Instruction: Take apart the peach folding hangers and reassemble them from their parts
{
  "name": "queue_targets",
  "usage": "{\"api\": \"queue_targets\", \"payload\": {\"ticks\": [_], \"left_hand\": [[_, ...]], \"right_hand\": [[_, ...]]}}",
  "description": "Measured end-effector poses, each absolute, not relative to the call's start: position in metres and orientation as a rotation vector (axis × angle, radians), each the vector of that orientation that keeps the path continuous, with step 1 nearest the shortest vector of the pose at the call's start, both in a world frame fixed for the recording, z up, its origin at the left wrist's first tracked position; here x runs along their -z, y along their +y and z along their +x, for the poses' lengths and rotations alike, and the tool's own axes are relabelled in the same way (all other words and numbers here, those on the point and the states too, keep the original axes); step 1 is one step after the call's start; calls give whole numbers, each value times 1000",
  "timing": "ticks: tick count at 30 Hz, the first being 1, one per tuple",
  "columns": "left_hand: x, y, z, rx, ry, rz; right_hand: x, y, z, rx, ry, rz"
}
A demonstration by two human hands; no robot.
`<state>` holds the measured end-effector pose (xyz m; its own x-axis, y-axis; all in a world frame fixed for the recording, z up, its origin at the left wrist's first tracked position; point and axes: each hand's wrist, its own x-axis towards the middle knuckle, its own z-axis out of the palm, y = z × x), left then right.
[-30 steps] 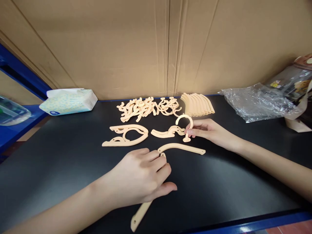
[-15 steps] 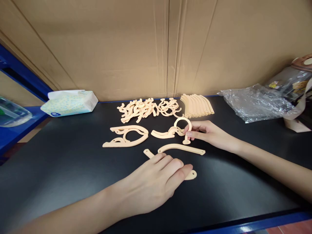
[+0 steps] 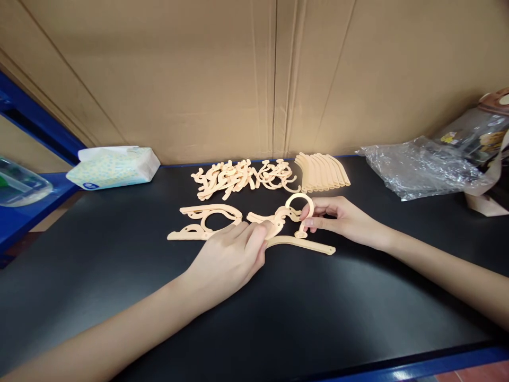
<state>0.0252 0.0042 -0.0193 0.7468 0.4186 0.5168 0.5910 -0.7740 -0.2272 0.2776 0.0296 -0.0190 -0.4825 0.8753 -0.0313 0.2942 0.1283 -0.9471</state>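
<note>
My right hand (image 3: 332,215) pinches a beige plastic hanger hook (image 3: 299,197), its curve upward. Wavy beige pieces (image 3: 283,212) lie just left of the hook; I cannot tell whether they are joined to it. My left hand (image 3: 234,252) is closed on a beige hanger arm (image 3: 274,228), whose rounded, holed end shows past the fingers; the rest is hidden under the hand. Below the hook a long curved strip (image 3: 304,244) lies on the black table, its left end behind my left hand. A folded hanger (image 3: 222,233) lies to the left.
At the back are a pile of wavy pieces (image 3: 226,178), a cluster of hooks (image 3: 274,175) and a row of curved strips (image 3: 324,172). A tissue pack (image 3: 115,167) stands back left, a clear plastic bag (image 3: 417,167) back right. Cardboard (image 3: 178,79) rises behind.
My left hand has lifted the hanger arm from the near part of the table and carried it up and left, close to the wavy pieces. The right hand has hardly moved with the hook.
</note>
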Motion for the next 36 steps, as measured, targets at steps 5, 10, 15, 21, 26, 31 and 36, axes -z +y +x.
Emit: {"api": "queue_targets", "payload": {"ticks": [5,10,15,21,26,31,36], "left_hand": [[21,2,27,661,-814,-2787],[24,3,25,634,-873,-2895],[27,5,25,659,-913,-3005],[26,5,27,641,-939,-3084],[23,5,28,623,-942,-3094],[23,4,28,625,-923,-3116],[21,4,27,608,-893,-3129]], "right_hand": [[19,29,277,-1501,-1781,-1071],[16,27,277,-1595,-1579,-1018],[16,26,274,-1596,-1460,-1007],[17,26,270,-1596,-1414,-1035],[15,24,269,-1594,-1457,-1056],[15,24,269,-1615,-1489,-1062],[15,24,271,-1643,-1475,-1036]]}}
